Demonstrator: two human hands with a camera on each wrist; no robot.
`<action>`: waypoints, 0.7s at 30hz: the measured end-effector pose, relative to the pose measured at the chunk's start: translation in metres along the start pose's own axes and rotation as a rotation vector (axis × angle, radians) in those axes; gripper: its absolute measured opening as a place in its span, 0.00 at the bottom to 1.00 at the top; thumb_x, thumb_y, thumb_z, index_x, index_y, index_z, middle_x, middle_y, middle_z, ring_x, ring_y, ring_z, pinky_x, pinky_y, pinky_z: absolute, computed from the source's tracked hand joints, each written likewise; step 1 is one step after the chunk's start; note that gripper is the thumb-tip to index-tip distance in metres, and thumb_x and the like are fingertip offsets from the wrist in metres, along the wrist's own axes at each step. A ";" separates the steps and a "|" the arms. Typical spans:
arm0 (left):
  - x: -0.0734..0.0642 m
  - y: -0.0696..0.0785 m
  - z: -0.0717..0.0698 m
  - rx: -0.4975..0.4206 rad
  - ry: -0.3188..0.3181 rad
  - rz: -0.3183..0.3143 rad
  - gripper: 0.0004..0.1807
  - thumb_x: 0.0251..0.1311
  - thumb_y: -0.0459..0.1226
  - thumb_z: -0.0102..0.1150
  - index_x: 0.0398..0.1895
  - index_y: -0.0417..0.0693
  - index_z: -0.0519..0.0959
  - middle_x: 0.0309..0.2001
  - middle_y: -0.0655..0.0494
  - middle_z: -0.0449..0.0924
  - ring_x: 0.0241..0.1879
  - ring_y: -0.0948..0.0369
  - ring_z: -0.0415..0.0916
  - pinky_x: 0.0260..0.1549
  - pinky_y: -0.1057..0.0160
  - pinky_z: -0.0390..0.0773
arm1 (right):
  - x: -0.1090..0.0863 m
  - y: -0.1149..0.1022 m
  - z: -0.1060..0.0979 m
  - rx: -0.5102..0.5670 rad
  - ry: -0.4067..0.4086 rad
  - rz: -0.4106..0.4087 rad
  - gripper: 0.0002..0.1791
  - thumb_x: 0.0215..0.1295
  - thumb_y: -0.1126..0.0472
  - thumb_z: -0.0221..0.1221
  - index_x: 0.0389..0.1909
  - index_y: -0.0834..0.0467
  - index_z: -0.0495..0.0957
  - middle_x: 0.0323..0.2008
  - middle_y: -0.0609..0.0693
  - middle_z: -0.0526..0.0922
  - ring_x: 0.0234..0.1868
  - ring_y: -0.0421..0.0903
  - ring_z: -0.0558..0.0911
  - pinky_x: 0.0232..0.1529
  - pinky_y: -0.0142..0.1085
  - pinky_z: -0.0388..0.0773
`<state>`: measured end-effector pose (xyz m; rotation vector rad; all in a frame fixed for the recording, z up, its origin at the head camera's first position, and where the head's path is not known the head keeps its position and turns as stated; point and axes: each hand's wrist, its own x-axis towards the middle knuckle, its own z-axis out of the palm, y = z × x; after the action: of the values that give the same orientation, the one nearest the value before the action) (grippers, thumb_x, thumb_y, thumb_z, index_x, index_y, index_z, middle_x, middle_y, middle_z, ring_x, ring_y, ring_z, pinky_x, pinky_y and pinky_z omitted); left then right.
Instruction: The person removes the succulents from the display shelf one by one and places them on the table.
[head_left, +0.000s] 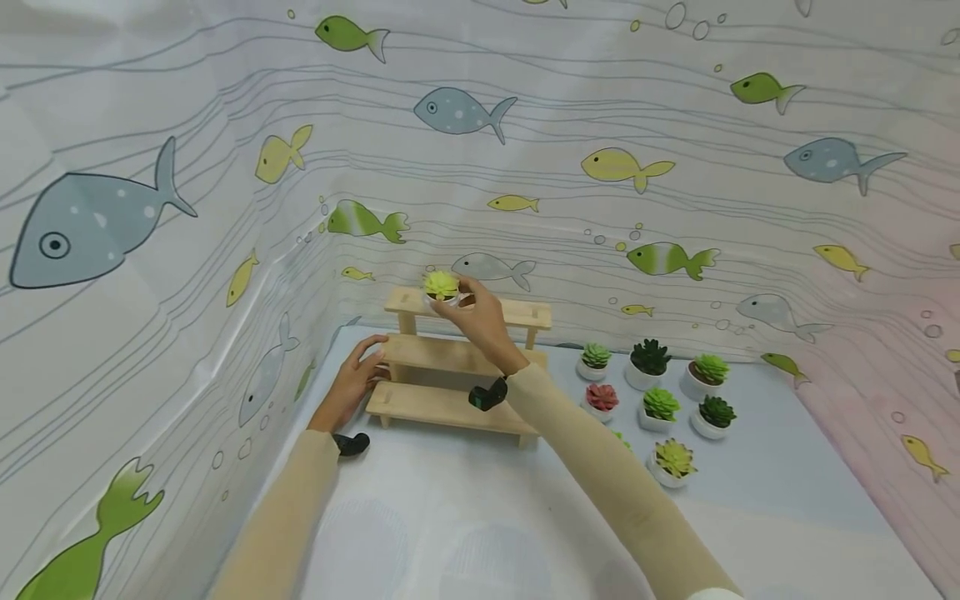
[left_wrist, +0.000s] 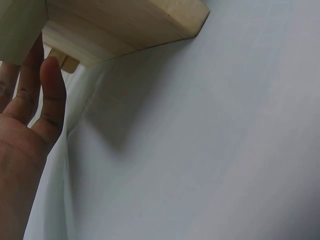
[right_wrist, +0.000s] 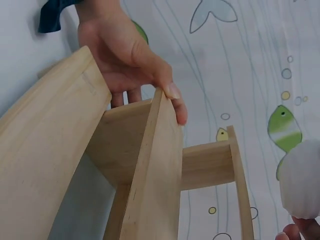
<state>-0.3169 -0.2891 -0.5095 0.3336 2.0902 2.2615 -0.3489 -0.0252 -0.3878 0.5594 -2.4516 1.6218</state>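
A three-tier wooden shelf (head_left: 450, 405) stands on the table near the left wall. My right hand (head_left: 483, 321) pinches the white pot (right_wrist: 302, 180) of a yellow-green succulent (head_left: 441, 285). In the right wrist view, that pot hangs a little above the top tier (right_wrist: 240, 185), with a gap between them. My left hand (head_left: 358, 383) grips the left end of the middle tier (head_left: 435, 354), thumb above and fingers beneath. The left wrist view catches only part of this hand (left_wrist: 25, 120) against the wood (left_wrist: 125, 25).
Several potted succulents stand in rows right of the shelf, among them a red one (head_left: 601, 398), a dark green one (head_left: 649, 358) and a yellowish one (head_left: 673, 460). My right forearm partly hides another. Fish-printed sheeting (head_left: 555, 233) rises behind and at the left.
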 end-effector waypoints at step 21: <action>0.001 -0.003 -0.001 -0.025 0.002 0.005 0.26 0.71 0.45 0.47 0.71 0.54 0.59 0.43 0.48 0.77 0.43 0.45 0.74 0.38 0.57 0.76 | -0.036 0.018 -0.041 -0.044 0.025 -0.033 0.36 0.52 0.37 0.66 0.61 0.44 0.70 0.48 0.42 0.75 0.48 0.47 0.75 0.48 0.40 0.73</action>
<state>-0.3181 -0.2898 -0.5123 0.3361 2.0622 2.2891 -0.3256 0.0266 -0.3981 0.5666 -2.4399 1.5494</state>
